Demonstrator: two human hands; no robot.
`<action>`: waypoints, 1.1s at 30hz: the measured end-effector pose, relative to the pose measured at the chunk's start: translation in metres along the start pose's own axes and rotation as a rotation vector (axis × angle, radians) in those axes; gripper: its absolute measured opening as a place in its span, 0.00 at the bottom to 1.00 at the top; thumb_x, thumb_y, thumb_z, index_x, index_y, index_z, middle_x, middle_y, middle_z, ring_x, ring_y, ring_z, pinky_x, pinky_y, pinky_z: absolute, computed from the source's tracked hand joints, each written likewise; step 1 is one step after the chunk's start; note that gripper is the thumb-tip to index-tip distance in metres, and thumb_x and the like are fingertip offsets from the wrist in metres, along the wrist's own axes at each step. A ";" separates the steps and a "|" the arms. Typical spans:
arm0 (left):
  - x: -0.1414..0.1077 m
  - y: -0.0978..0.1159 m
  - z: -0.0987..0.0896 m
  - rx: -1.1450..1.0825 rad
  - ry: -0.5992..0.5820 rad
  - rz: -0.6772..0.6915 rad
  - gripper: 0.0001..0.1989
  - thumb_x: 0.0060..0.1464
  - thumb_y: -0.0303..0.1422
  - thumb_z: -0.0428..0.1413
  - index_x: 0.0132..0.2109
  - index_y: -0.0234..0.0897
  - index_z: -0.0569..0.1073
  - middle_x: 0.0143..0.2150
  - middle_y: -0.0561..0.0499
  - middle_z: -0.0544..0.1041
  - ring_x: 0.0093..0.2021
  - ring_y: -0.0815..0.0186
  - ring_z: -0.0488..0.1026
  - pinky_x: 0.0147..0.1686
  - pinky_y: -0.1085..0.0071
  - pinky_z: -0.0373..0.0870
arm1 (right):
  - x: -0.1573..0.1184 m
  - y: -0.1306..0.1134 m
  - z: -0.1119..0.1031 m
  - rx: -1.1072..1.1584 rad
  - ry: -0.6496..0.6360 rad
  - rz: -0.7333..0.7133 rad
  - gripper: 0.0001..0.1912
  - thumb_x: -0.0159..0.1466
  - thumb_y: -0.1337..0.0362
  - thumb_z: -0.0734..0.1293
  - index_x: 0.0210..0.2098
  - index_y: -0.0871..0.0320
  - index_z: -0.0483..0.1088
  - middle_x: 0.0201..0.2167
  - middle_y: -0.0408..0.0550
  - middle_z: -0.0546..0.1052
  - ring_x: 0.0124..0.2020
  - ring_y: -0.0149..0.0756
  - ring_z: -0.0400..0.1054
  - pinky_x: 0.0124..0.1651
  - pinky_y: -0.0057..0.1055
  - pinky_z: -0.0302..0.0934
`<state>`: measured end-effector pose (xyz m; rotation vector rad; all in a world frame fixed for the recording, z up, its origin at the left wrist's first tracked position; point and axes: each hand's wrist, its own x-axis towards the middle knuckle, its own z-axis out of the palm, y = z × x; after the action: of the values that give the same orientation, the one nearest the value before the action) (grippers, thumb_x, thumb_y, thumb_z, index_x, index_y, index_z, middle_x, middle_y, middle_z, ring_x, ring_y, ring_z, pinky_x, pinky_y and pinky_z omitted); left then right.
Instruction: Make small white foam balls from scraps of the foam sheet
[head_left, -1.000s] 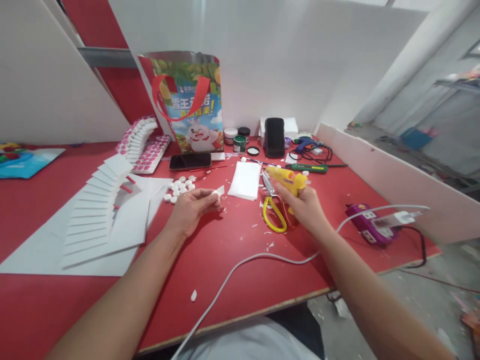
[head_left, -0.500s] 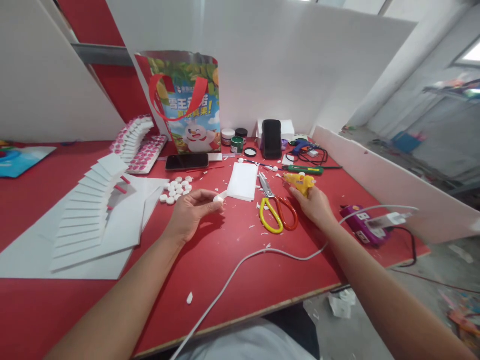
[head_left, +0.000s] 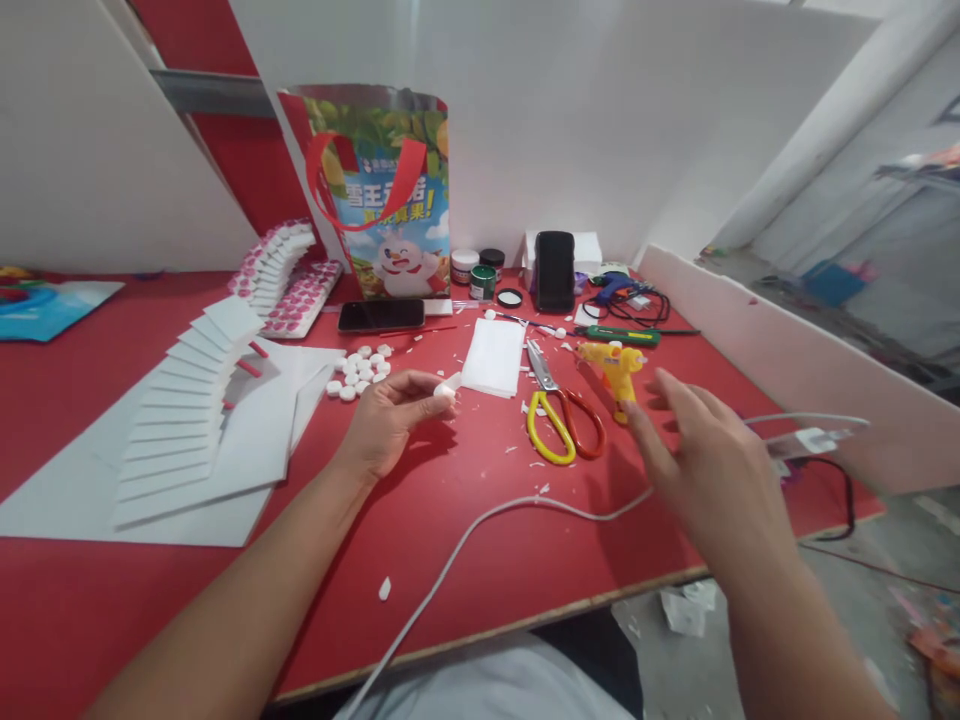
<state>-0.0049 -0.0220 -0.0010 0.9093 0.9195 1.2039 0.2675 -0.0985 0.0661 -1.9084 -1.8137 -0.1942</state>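
Between the thumb and fingers of my left hand [head_left: 394,420] is a small white piece [head_left: 445,392], roundish with a thin strip sticking up from it. A yellow glue gun [head_left: 616,372] lies on the red table to the right. My right hand [head_left: 709,455] is just right of the glue gun, fingers apart and holding nothing. Scissors [head_left: 553,405] with one yellow and one red handle lie between my hands. Beyond them is a stack of white sheets [head_left: 493,356]. Several small white round pieces [head_left: 360,372] are heaped behind my left hand.
Fanned white boards [head_left: 176,410] cover the left side. A printed bag [head_left: 382,200], a phone [head_left: 381,315], paint jars [head_left: 482,281] and a green-handled tool [head_left: 621,335] stand or lie behind. A white cable [head_left: 480,530] crosses the front; a low white panel [head_left: 795,365] borders the right.
My right hand has let go of the yellow glue gun and drawn back to the right and nearer. The left hand keeps its pinch on the white piece.
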 end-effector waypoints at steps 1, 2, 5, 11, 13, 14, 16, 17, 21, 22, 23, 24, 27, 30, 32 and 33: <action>-0.001 0.000 0.001 -0.023 -0.003 -0.005 0.15 0.36 0.32 0.73 0.32 0.35 0.79 0.27 0.52 0.80 0.27 0.67 0.78 0.35 0.68 0.77 | -0.001 -0.013 -0.003 0.165 0.006 -0.058 0.23 0.69 0.52 0.59 0.55 0.61 0.71 0.47 0.61 0.77 0.45 0.54 0.72 0.49 0.48 0.65; -0.001 0.001 0.003 -0.043 -0.006 -0.012 0.15 0.35 0.32 0.73 0.32 0.35 0.78 0.27 0.52 0.80 0.27 0.67 0.78 0.35 0.69 0.77 | 0.000 -0.026 -0.001 0.342 -0.006 -0.096 0.20 0.69 0.55 0.61 0.53 0.58 0.73 0.48 0.58 0.78 0.42 0.48 0.73 0.47 0.44 0.67; -0.003 0.001 0.006 -0.083 -0.012 -0.033 0.16 0.34 0.33 0.74 0.31 0.35 0.78 0.28 0.52 0.81 0.27 0.67 0.78 0.35 0.68 0.77 | 0.018 -0.059 0.031 0.830 -0.228 -0.143 0.18 0.67 0.65 0.60 0.53 0.56 0.74 0.47 0.52 0.78 0.42 0.38 0.74 0.43 0.35 0.68; -0.001 0.001 0.004 -0.143 -0.030 -0.054 0.17 0.33 0.33 0.74 0.31 0.36 0.77 0.29 0.53 0.80 0.27 0.68 0.76 0.36 0.67 0.77 | 0.034 -0.083 0.106 1.294 -0.487 -0.003 0.17 0.62 0.67 0.62 0.46 0.53 0.79 0.44 0.47 0.78 0.43 0.34 0.71 0.43 0.30 0.67; 0.000 0.001 0.003 -0.165 -0.026 -0.062 0.17 0.33 0.33 0.74 0.30 0.36 0.77 0.28 0.54 0.80 0.26 0.69 0.76 0.37 0.68 0.77 | 0.027 -0.083 0.111 1.312 -0.461 -0.008 0.16 0.62 0.67 0.63 0.45 0.51 0.80 0.46 0.47 0.77 0.43 0.34 0.71 0.44 0.31 0.67; 0.000 0.001 0.003 -0.172 -0.022 -0.070 0.17 0.32 0.33 0.74 0.30 0.36 0.77 0.28 0.54 0.80 0.26 0.70 0.75 0.37 0.68 0.77 | 0.025 -0.083 0.110 1.307 -0.448 -0.023 0.17 0.62 0.67 0.63 0.45 0.51 0.80 0.46 0.47 0.76 0.44 0.34 0.71 0.45 0.32 0.67; 0.000 0.001 0.003 -0.180 -0.012 -0.085 0.17 0.32 0.32 0.75 0.30 0.35 0.77 0.27 0.54 0.80 0.26 0.71 0.75 0.36 0.70 0.77 | 0.020 -0.082 0.109 1.287 -0.425 -0.063 0.19 0.62 0.69 0.62 0.47 0.50 0.80 0.46 0.48 0.76 0.45 0.35 0.70 0.47 0.33 0.67; -0.001 0.001 0.003 -0.180 -0.008 -0.089 0.17 0.31 0.32 0.75 0.30 0.35 0.77 0.27 0.54 0.80 0.26 0.71 0.75 0.35 0.70 0.77 | 0.019 -0.082 0.109 1.276 -0.413 -0.078 0.20 0.62 0.69 0.61 0.48 0.51 0.80 0.46 0.48 0.76 0.45 0.35 0.70 0.47 0.34 0.67; -0.001 0.001 0.004 -0.159 -0.009 -0.091 0.18 0.32 0.33 0.75 0.30 0.35 0.77 0.27 0.53 0.79 0.26 0.70 0.75 0.34 0.70 0.77 | 0.019 -0.082 0.112 1.249 -0.392 -0.099 0.21 0.62 0.70 0.61 0.49 0.50 0.79 0.46 0.49 0.76 0.45 0.35 0.71 0.47 0.34 0.68; -0.001 0.002 0.004 -0.153 -0.009 -0.092 0.18 0.31 0.33 0.75 0.30 0.35 0.77 0.26 0.53 0.79 0.26 0.70 0.75 0.34 0.69 0.77 | 0.019 -0.082 0.113 1.244 -0.392 -0.103 0.21 0.62 0.70 0.61 0.49 0.50 0.79 0.46 0.49 0.76 0.45 0.35 0.71 0.47 0.34 0.68; -0.001 0.002 0.004 -0.148 -0.007 -0.094 0.18 0.31 0.33 0.75 0.30 0.35 0.76 0.26 0.54 0.79 0.26 0.69 0.75 0.34 0.68 0.77 | 0.019 -0.082 0.113 1.241 -0.390 -0.108 0.21 0.62 0.70 0.61 0.49 0.50 0.79 0.46 0.49 0.76 0.45 0.35 0.71 0.47 0.34 0.68; -0.001 0.002 0.004 -0.143 -0.005 -0.096 0.18 0.31 0.33 0.75 0.29 0.35 0.76 0.25 0.54 0.79 0.25 0.69 0.75 0.34 0.68 0.77 | 0.019 -0.082 0.113 1.239 -0.385 -0.113 0.20 0.62 0.69 0.61 0.48 0.51 0.79 0.46 0.49 0.76 0.45 0.35 0.71 0.47 0.34 0.68; 0.000 0.002 0.004 -0.133 -0.011 -0.100 0.18 0.31 0.33 0.75 0.28 0.34 0.75 0.25 0.54 0.79 0.25 0.68 0.76 0.33 0.68 0.78 | 0.019 -0.081 0.113 1.236 -0.368 -0.127 0.19 0.62 0.69 0.62 0.47 0.53 0.80 0.45 0.51 0.76 0.45 0.36 0.72 0.48 0.34 0.67; 0.000 0.001 0.003 -0.114 -0.019 -0.102 0.18 0.31 0.32 0.74 0.28 0.34 0.74 0.25 0.53 0.79 0.24 0.68 0.76 0.32 0.69 0.78 | 0.019 -0.081 0.113 1.209 -0.338 -0.150 0.18 0.62 0.71 0.62 0.46 0.54 0.80 0.44 0.50 0.76 0.46 0.35 0.72 0.48 0.33 0.67; 0.000 0.000 0.002 -0.087 -0.022 -0.097 0.18 0.32 0.32 0.74 0.28 0.34 0.74 0.24 0.53 0.79 0.24 0.68 0.76 0.31 0.69 0.78 | 0.018 -0.081 0.113 1.164 -0.297 -0.182 0.19 0.62 0.72 0.61 0.45 0.53 0.80 0.43 0.49 0.76 0.44 0.34 0.72 0.46 0.32 0.67; 0.000 0.000 0.002 -0.072 -0.025 -0.094 0.18 0.33 0.32 0.74 0.28 0.34 0.73 0.24 0.53 0.79 0.23 0.68 0.75 0.30 0.69 0.78 | 0.018 -0.081 0.113 1.136 -0.271 -0.202 0.19 0.62 0.73 0.61 0.45 0.53 0.80 0.42 0.48 0.76 0.42 0.33 0.73 0.45 0.31 0.67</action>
<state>-0.0027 -0.0224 -0.0002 0.8128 0.8841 1.1357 0.1654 -0.0331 -0.0035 -0.9569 -1.6733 0.8821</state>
